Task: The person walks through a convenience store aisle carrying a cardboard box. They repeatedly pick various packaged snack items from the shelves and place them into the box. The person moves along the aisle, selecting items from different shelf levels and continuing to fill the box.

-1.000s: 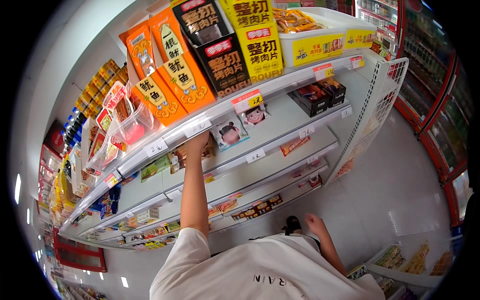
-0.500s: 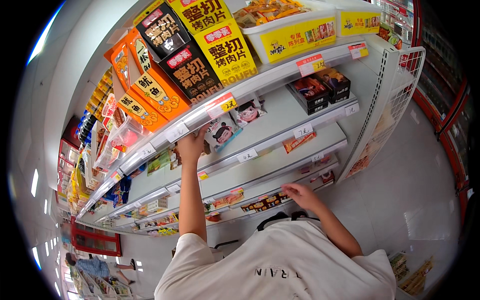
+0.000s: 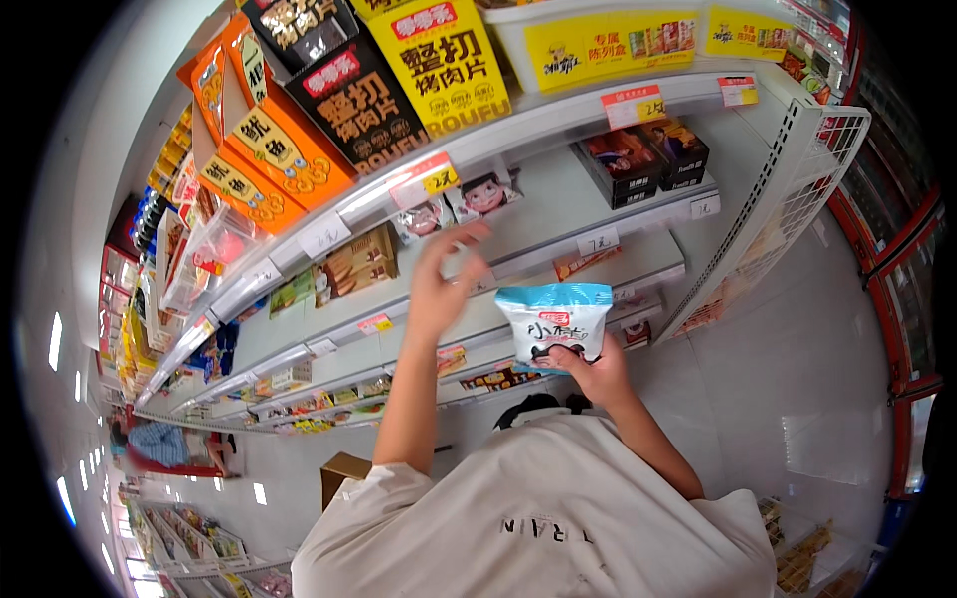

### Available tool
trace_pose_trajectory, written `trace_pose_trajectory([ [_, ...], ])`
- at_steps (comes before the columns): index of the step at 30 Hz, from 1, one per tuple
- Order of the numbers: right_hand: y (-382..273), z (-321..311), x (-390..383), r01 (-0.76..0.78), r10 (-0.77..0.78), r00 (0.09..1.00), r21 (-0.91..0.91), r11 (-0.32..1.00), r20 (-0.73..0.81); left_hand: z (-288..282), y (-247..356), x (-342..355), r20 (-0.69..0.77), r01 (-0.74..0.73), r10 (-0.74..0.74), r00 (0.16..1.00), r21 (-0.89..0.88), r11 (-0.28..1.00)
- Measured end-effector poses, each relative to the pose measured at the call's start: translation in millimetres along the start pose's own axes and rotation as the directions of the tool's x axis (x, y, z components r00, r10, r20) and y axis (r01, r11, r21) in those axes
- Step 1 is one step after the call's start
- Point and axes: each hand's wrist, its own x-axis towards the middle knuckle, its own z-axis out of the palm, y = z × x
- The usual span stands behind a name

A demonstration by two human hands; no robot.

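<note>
In front of my body, my right hand [image 3: 603, 377] grips a small snack bag [image 3: 553, 324] by its lower edge, thumb across the front. The bag is white with a light blue top and a cartoon figure, and stands upright. My left hand [image 3: 449, 279] is raised to the left of the bag, in front of the shelf edge. It is a little blurred, with its fingers apart and nothing in them. Behind it, on the second shelf, lie two snack bags with cartoon faces, a whitish one [image 3: 424, 217] and a darker one [image 3: 488, 194].
Black snack boxes [image 3: 620, 167] stand at the right of that shelf. Orange boxes [image 3: 289, 154] and a yellow box [image 3: 444, 70] fill the top shelf. A wire side rack [image 3: 822, 149] juts out at the right end. A cardboard box [image 3: 344, 476] lies at lower left.
The blue-topped bag has left the shelf and is now in my right hand. My left hand has drawn back from the shelf, and my right hand has closed on the bag.
</note>
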Motion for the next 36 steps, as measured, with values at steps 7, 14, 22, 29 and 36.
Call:
trace_pose_trajectory([
  [7, 0, -8, -19, -0.129, 0.129, 0.992, -0.008, 0.992, 0.004, -6, -100, 41, -0.083, 0.398, -0.394, 0.915, 0.335, 0.854],
  [14, -1, -12, -25, -0.111, 0.112, 0.994, 0.012, 0.994, -0.006, 18, -101, 59, -0.196, 0.417, -0.381, 0.904, 0.605, 0.678],
  [22, -10, -16, -29, -0.114, 0.12, 0.991, 0.1, 0.988, -0.062, 0, -72, 44, -0.285, 0.437, -0.338, 0.897, 0.448, 0.78],
  [29, 1, -13, -9, -0.099, 0.123, 0.988, 0.225, 0.969, -0.096, -10, -15, -78, -0.306, 0.21, -0.149, 0.94, 0.18, 0.961],
  [36, 47, 48, -8, -0.48, 0.396, 0.794, 0.077, 0.874, 0.462, -56, -3, -272, -0.421, 0.581, -0.703, 0.574, -0.396, 0.711],
])
